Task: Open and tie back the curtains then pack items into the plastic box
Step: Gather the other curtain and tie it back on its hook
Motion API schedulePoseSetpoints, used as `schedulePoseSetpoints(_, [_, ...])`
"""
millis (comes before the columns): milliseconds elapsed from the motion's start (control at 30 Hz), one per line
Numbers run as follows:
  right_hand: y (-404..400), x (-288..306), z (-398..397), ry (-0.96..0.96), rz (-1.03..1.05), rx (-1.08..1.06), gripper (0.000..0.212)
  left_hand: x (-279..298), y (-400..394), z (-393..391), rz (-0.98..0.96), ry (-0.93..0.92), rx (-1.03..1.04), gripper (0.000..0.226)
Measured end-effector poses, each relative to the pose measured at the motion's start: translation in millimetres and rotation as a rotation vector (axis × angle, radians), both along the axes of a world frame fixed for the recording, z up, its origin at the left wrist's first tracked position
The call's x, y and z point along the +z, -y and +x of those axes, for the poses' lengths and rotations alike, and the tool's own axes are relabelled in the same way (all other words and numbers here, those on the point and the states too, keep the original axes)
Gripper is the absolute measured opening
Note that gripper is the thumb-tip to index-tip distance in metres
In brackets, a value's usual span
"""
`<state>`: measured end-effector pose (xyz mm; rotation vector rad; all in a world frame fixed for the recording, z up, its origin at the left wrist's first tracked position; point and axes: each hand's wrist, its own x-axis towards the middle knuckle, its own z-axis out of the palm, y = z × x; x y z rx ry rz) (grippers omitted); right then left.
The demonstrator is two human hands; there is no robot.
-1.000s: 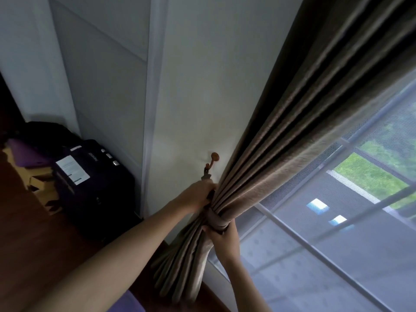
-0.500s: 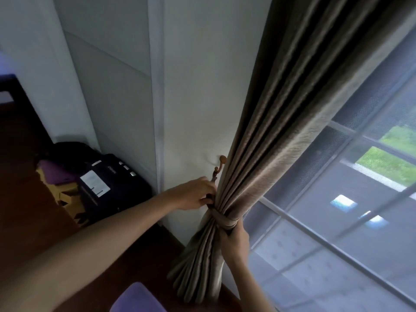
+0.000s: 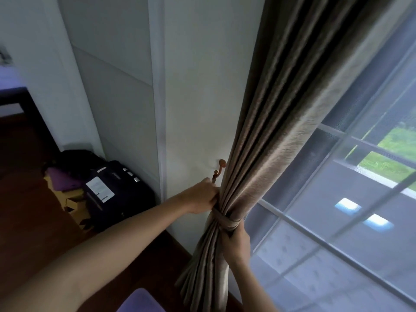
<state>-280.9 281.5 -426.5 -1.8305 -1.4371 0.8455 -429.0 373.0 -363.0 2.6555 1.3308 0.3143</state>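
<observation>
Head view: brown curtain (image 3: 276,140) hung gathered against white wall (image 3: 202,86), beside window (image 3: 337,221). Tieback (image 3: 226,219) wrapped round bundle below wall hook (image 3: 221,164). Left hand (image 3: 201,198) curled on tieback end near hook; right hand (image 3: 236,243) gripped bundle under tieback. Dark suitcase (image 3: 114,190) on wooden floor (image 3: 27,199) in corner.

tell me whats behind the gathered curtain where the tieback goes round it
Behind the curtain stands a pale wall with a reddish-brown hook. The tieback wraps the bundle; its far end is hidden by the left hand and the folds.
</observation>
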Motion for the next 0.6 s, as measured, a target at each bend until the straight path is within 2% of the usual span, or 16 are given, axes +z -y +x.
schedulePoseSetpoints(67, [2.4,1.3,3.3,0.014,0.007,0.0,0.046,3.6,2.6,-5.5,-0.111,0.012,-0.029,0.02])
schedulePoseSetpoints(167, [4.5,1.4,7.9,0.032,0.012,-0.025,0.048,0.4,4.1,-19.7,-0.109,0.145,0.067,0.018])
schedulePoseSetpoints(233, [4.4,-0.7,8.9,0.053,-0.006,-0.026,0.049,-7.7,8.7,-21.5,0.0,0.193,0.096,0.02])
schedulePoseSetpoints(333, [4.9,-0.8,8.9,0.059,-0.017,-0.023,0.049,-17.1,15.0,-15.0,0.241,0.077,-0.044,0.022])
schedulePoseSetpoints(433, [7.4,0.5,8.2,0.081,-0.005,-0.002,0.049,-15.1,21.8,-18.3,0.384,0.057,-0.128,0.021])
schedulePoseSetpoints(500, [8.6,0.9,6.7,0.097,-0.011,0.008,0.045,-13.3,30.1,-20.8,0.445,0.03,-0.125,0.022])
schedulePoseSetpoints(600, [9.7,-0.4,2.3,0.089,-0.006,0.007,0.045,-15.7,44.7,-18.1,0.389,0.029,-0.02,0.042])
